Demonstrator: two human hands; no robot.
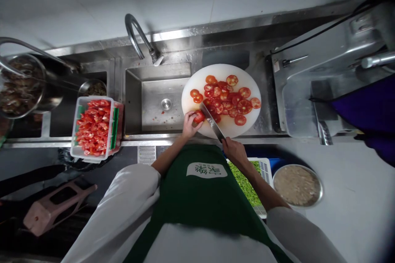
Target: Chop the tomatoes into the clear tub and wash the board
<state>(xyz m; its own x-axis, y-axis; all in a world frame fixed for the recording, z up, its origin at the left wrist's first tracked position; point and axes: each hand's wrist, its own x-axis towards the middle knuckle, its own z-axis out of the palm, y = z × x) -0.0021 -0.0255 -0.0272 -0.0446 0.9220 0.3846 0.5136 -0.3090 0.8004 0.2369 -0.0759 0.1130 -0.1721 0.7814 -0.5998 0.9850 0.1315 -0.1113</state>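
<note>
Head view, looking straight down: two hands work at one round white plastic cutting board [247,74] that lies across the right end of a stainless steel sink basin [154,98]. The left hand [189,124] is curled around a red tomato piece [199,116] at the board's near-left edge, fingers wrapped tight over it. The right hand [233,151] grips the handle of one broad steel kitchen knife [211,121], whose flat blade slants up to the tomato piece and touches it; the handle itself is hidden inside the fist. About twenty round tomato slices [228,99], wet and seeded, lie overlapping on the board's middle, so an exact count is hard.

Left of the sink, one clear rectangular plastic tub [119,125] holds heaped tomato chunks. One curved steel tap [138,39] rises behind the basin. Below the surface, one white slotted basket of green chopped pieces [247,185] is half hidden by the right forearm and the green apron [200,201], and one round steel bowl [319,191] holds what looks like a pale grainy mash.
</note>
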